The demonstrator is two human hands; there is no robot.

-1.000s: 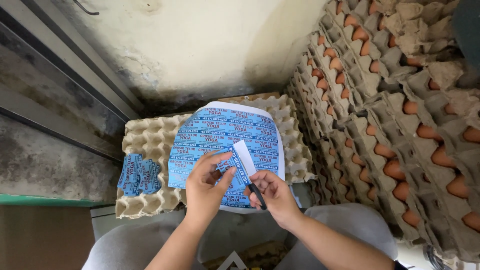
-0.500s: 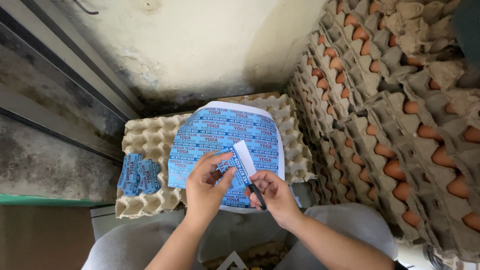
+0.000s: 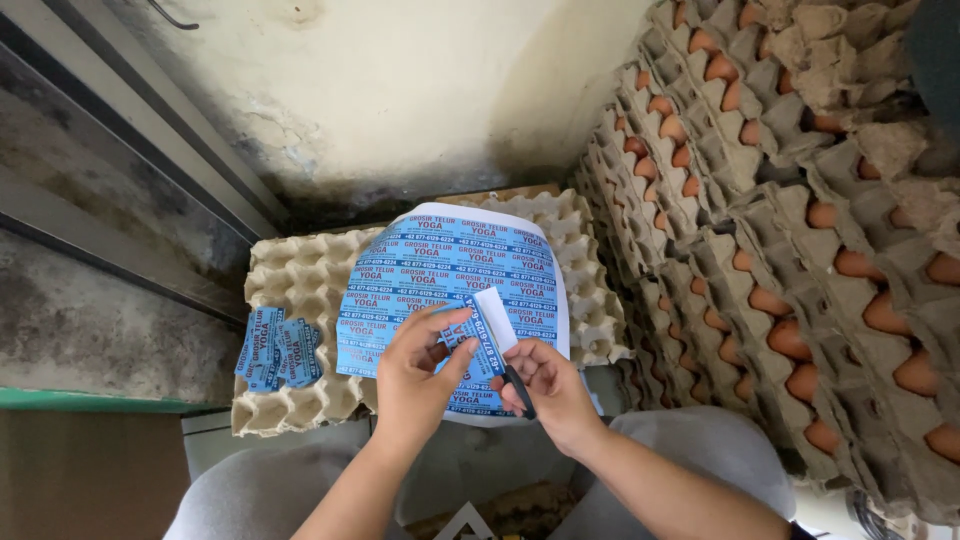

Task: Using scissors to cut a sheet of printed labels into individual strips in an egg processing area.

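Compared with the earlier frame, we hold nearly the same pose: both hands stay over the near edge of the printed blue sheet (image 3: 452, 275), and the cut blue labels (image 3: 275, 348) remain piled at the left. Our left hand (image 3: 418, 372) pinches a narrow paper strip (image 3: 487, 330) between thumb and fingers; our right hand (image 3: 548, 385) is closed around the dark handles of a pair of scissors (image 3: 516, 383), whose blades we cannot make out. The sheet lies on a stack of empty egg trays (image 3: 300, 285), which rests against a stained plaster wall (image 3: 400, 90). Trays filled with brown eggs (image 3: 800, 250) rise just beside the right edge, leaving little room there; the left side is more open.
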